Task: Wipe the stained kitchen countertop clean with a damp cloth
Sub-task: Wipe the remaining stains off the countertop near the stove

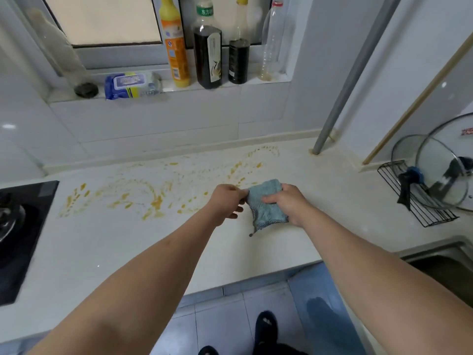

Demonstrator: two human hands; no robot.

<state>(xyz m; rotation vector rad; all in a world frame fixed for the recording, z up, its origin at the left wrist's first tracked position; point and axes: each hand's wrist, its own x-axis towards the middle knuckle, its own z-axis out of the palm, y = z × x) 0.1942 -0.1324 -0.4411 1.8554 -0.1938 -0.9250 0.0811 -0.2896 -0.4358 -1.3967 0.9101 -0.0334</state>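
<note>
A blue cloth (266, 208) with a dark patterned hem is held just above the white countertop (128, 242). My right hand (286, 202) grips its right side, thumb across the front. My left hand (227, 202) pinches its upper left corner. Yellow-orange stains (153, 201) are smeared in streaks and blobs across the counter, from near the stove to the back right by the wall, mostly left of and behind the cloth.
A black gas stove (20, 226) sits at the left. A wire rack (419, 201) with glass lids stands at the right, a sink (450, 262) in front of it. Bottles (207, 52) and a wipes pack (130, 84) line the sill. A grey pipe (332, 111) rises from the counter's back right.
</note>
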